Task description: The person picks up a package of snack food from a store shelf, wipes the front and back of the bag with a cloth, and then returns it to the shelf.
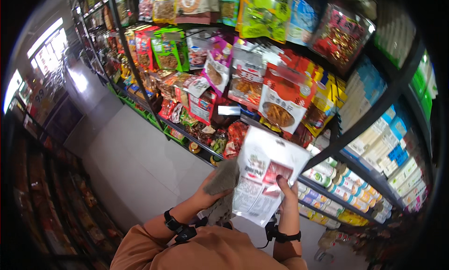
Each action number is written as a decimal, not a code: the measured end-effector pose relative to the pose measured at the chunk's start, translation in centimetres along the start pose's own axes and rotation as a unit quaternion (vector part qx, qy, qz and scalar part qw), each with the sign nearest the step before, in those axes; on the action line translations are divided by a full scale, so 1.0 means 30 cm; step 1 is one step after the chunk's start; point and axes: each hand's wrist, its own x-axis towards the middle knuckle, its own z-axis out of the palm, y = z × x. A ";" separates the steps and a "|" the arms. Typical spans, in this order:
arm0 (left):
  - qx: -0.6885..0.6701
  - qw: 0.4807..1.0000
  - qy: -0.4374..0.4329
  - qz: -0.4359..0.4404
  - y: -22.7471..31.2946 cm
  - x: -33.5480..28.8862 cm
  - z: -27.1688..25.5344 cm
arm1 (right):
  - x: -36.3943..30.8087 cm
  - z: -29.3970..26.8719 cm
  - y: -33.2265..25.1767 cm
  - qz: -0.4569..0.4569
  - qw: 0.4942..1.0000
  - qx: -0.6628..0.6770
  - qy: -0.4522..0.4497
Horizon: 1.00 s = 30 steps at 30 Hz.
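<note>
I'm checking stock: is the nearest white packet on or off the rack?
Off: the white packet is gripped in the right hand.

White pouch (255, 176), grey cloth (223, 178), tan shirt (213, 249)

The location was a retail shop. Indicators were as follows: black shelving (365, 115) carried tiers of sealed, colourful food pouches (264, 12); packaged goods (343, 180) stood in rows on the adjoining unit; a pale aisle floor (126, 153) separated this shelving from a facing rack (61, 200).
</note>
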 end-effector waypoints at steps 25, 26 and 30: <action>0.004 0.988 -0.027 0.153 0.210 -0.125 -0.675 | 0.039 0.989 0.490 -0.015 0.930 -0.009 -0.366; 0.025 0.988 -0.050 0.146 0.244 -0.133 -0.702 | 0.051 1.031 0.501 0.016 0.936 0.080 -0.343; 0.138 0.946 0.011 0.294 0.282 -0.057 -0.874 | 0.030 1.140 0.509 -0.041 0.934 -0.086 -0.344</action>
